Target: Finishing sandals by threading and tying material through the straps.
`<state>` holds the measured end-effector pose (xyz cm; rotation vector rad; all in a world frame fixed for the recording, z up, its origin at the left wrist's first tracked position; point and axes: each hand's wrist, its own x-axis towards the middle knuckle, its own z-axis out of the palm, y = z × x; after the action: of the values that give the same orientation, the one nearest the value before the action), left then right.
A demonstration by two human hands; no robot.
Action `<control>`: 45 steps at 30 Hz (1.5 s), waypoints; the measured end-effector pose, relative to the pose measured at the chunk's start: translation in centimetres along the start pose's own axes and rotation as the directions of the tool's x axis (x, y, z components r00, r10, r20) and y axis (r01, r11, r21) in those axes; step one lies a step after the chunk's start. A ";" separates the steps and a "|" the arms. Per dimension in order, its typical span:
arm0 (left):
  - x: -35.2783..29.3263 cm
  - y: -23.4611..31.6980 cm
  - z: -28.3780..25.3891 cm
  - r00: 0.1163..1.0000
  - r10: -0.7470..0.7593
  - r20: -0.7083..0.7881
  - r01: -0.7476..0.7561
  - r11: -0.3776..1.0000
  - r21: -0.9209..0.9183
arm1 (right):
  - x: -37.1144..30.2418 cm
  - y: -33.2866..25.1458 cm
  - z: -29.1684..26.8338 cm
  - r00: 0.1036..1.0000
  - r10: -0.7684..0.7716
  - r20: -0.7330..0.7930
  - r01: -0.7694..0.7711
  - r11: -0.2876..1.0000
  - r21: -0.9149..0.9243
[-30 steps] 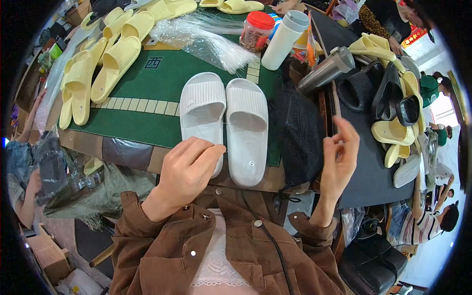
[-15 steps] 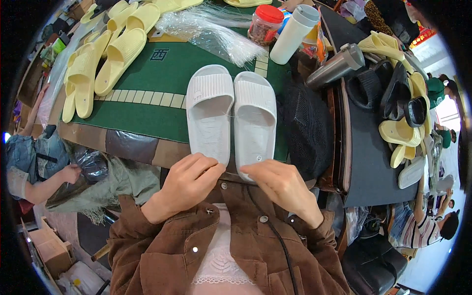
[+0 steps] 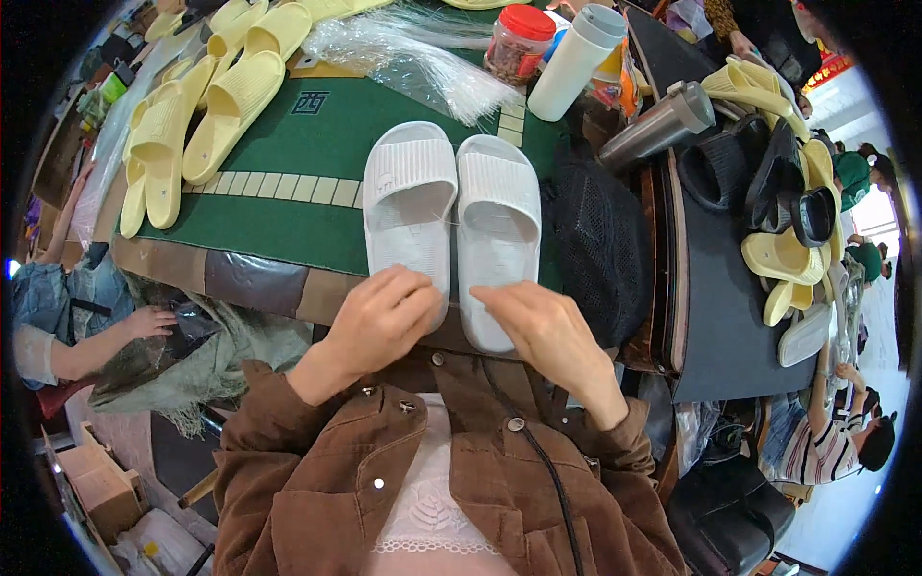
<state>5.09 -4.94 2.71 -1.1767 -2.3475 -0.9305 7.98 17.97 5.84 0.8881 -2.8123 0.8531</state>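
Two white slide sandals lie side by side, toes away from me, at the near edge of a green mat point(image 3: 288, 144). A thin clear strand shows between their straps. My left hand point(image 3: 370, 322) is over the heel of the left slide sandal point(image 3: 411, 161), fingers curled and pinched together. Above the rear of the right slide sandal point(image 3: 499, 184), my right hand point(image 3: 547, 331) is also pinched, thumb and fingertips towards the insole. Whatever the fingertips hold is too small or hidden to make out.
Yellow slides point(image 3: 235, 106) lie at the far left, beside a bundle of clear plastic strands point(image 3: 413, 58). A red-lidded jar point(image 3: 521, 43), white bottle point(image 3: 576, 62) and steel flask point(image 3: 658, 125) stand farther back. A black mesh bag point(image 3: 600, 250) is at right. Other people work at both sides.
Both my hands have moved slightly forward and up over the heels of the white slides, still pinched. The slides stay almost where they were. At left, another person's hand has shifted over the dark plastic.
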 end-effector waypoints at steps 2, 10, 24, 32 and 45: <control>0.8 -1.0 0.6 0.999 -0.045 -0.011 0.045 0.999 0.012 | 1.0 1.3 0.7 0.997 -0.019 -0.072 0.013 0.997 -0.082; 2.6 -4.0 4.1 0.978 -0.200 -0.056 0.204 0.974 0.100 | 4.6 5.5 4.2 0.967 -0.017 -0.255 -0.022 0.989 -0.149; 5.3 -3.6 5.3 0.894 -0.448 -0.011 0.445 0.886 0.132 | 4.7 5.8 5.6 0.954 -0.014 -0.298 -0.067 0.963 -0.260; 5.3 -4.3 5.9 0.919 -0.391 -0.045 0.393 0.903 0.172 | 4.5 6.0 5.8 0.955 0.048 -0.294 -0.105 0.978 -0.181; 4.0 -2.9 7.0 0.919 -0.390 -0.065 0.393 0.882 0.260 | 2.9 3.6 1.5 0.895 0.133 -0.425 -0.092 0.989 0.116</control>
<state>0.20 0.95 -1.21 -0.5988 -2.6538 -0.6968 3.74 18.16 3.51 0.4692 -2.4664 1.0535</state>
